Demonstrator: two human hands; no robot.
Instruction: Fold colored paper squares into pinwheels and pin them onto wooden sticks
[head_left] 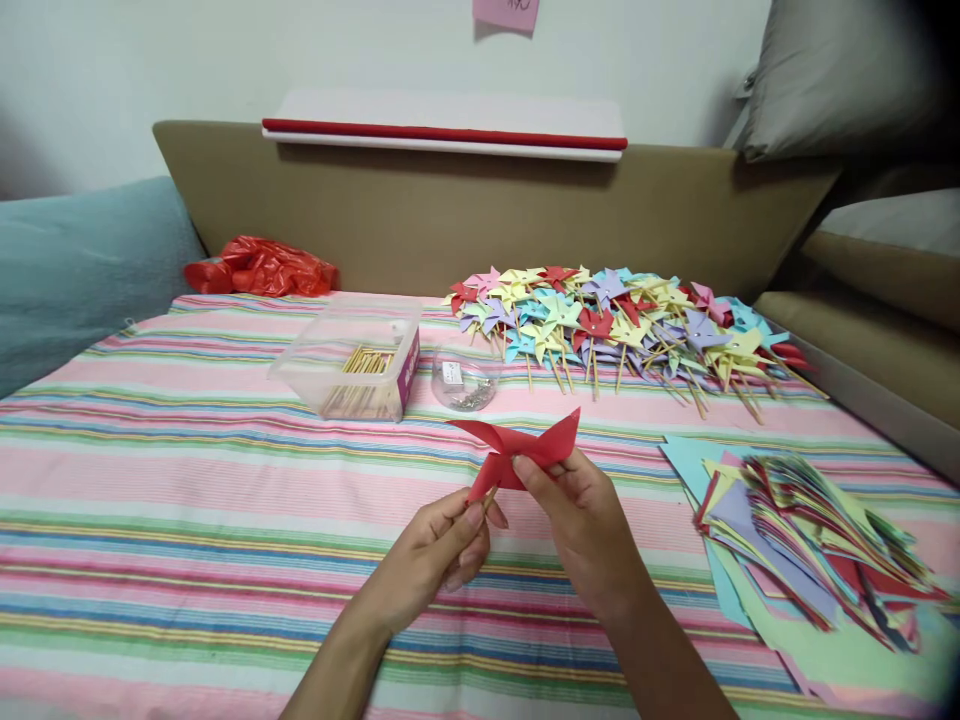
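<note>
A red paper pinwheel [517,443] is held up in front of me, its pointed blades spread. My right hand [581,505] grips it, the thumb pressed on its middle and the fingers behind the paper. In my left hand [450,535] a thin wooden stick [490,495] is pinched between thumb and fingers, its upper end at the underside of the pinwheel. Whether a pin joins the two is hidden by my right thumb. Beyond my hands stands a round clear container [465,385] with small metal pins inside. To its left, a clear plastic box [405,375] holds several wooden sticks.
Finished pinwheels [592,320] lie heaped at the back right. Stacks of coloured paper [795,540] with scissors [877,605] on them lie at the right. A red plastic bag [262,268] sits at the back left on the striped cloth [187,480].
</note>
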